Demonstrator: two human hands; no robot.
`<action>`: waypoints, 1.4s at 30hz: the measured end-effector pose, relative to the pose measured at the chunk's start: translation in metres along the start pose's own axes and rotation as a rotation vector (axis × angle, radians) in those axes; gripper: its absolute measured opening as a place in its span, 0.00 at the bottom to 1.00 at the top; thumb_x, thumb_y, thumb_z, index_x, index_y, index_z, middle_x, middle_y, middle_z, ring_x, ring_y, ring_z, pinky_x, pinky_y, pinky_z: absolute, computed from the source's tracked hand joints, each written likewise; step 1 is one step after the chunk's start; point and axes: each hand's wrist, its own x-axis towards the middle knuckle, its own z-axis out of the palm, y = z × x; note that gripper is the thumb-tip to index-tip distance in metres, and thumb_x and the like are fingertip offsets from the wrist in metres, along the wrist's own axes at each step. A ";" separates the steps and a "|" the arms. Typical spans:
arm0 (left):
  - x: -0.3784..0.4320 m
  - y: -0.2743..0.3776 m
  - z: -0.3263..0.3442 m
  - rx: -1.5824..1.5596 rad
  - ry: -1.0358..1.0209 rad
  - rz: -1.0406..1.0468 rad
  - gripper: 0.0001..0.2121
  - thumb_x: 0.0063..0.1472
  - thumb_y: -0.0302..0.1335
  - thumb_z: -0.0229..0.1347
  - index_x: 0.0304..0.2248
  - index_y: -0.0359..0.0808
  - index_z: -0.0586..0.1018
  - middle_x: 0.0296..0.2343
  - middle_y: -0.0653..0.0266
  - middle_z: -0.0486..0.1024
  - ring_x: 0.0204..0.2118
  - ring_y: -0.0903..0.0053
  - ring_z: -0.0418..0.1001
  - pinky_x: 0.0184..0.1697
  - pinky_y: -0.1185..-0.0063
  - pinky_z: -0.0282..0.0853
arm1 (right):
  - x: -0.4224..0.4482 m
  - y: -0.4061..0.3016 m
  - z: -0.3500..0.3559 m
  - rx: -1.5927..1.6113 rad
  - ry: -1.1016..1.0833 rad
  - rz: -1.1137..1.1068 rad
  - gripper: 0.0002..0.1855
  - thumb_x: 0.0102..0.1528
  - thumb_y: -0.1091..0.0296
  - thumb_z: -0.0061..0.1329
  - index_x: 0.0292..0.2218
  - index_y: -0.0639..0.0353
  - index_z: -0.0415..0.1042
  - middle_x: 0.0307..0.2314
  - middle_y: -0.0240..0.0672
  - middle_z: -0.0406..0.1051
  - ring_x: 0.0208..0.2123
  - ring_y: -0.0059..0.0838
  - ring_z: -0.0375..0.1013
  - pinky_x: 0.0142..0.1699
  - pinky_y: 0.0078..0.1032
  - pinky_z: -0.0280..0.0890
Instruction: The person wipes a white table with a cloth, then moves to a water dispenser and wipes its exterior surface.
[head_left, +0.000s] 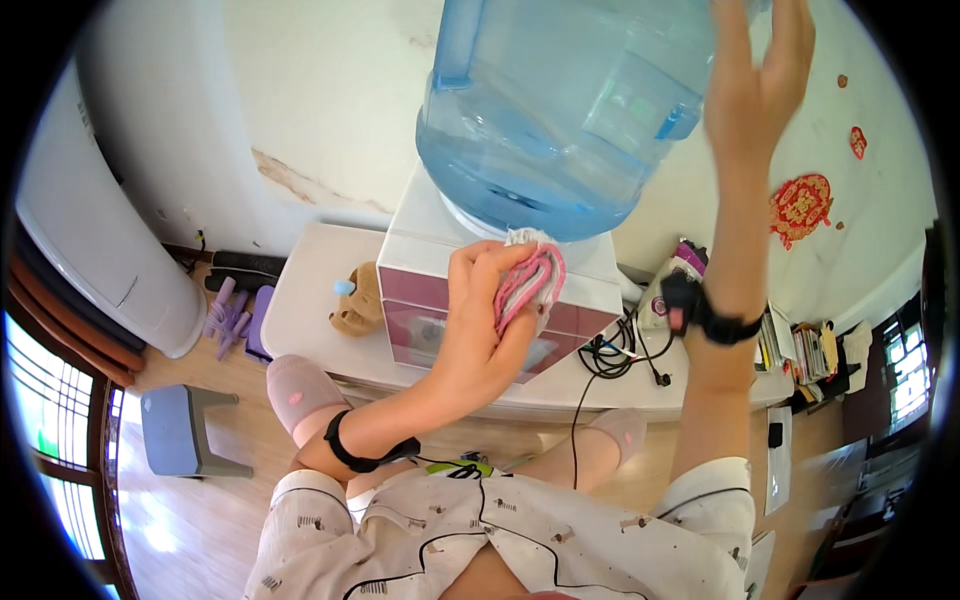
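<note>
My left hand (487, 315) pinches a folded pink-edged white cloth (529, 281) between thumb and fingers. The cloth is at the lower edge of a big blue clear plastic water bottle (547, 142), which stands on a white water dispenser with pink front panels (416, 289). Beside the bottle's right side, my right hand (757, 90) is raised with its fingers apart, slightly blurred. Its fingertips reach the picture's top edge, and whether they touch the bottle is unclear. Some water shows inside the bottle.
The dispenser stands on a white cabinet (307, 300), with a brown plush toy (360, 304) on its left. Coiled black cable (611, 356) and a bag (667, 289) lie on its right. A grey stool (169, 427) stands at lower left, and books (814, 352) at far right.
</note>
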 end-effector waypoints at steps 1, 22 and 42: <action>-0.003 0.003 -0.003 -0.098 -0.001 -0.082 0.24 0.58 0.14 0.47 0.55 0.30 0.64 0.48 0.48 0.63 0.53 0.56 0.60 0.57 0.68 0.58 | -0.014 -0.012 -0.014 0.020 -0.013 0.002 0.17 0.59 0.67 0.49 0.48 0.62 0.74 0.44 0.42 0.74 0.48 0.41 0.72 0.53 0.33 0.64; 0.089 -0.012 -0.066 0.190 0.305 0.403 0.21 0.70 0.35 0.39 0.49 0.27 0.75 0.49 0.47 0.73 0.54 0.59 0.69 0.59 0.69 0.60 | -0.094 -0.108 -0.056 0.005 -0.621 0.075 0.20 0.51 0.66 0.59 0.47 0.53 0.76 0.52 0.34 0.72 0.59 0.38 0.64 0.66 0.47 0.52; 0.121 -0.036 -0.052 0.294 0.018 0.426 0.34 0.73 0.49 0.27 0.49 0.31 0.79 0.52 0.51 0.72 0.60 0.57 0.63 0.65 0.63 0.52 | -0.122 -0.076 -0.125 0.376 -0.705 -0.312 0.11 0.47 0.68 0.57 0.36 0.47 0.80 0.44 0.21 0.74 0.49 0.28 0.67 0.56 0.36 0.62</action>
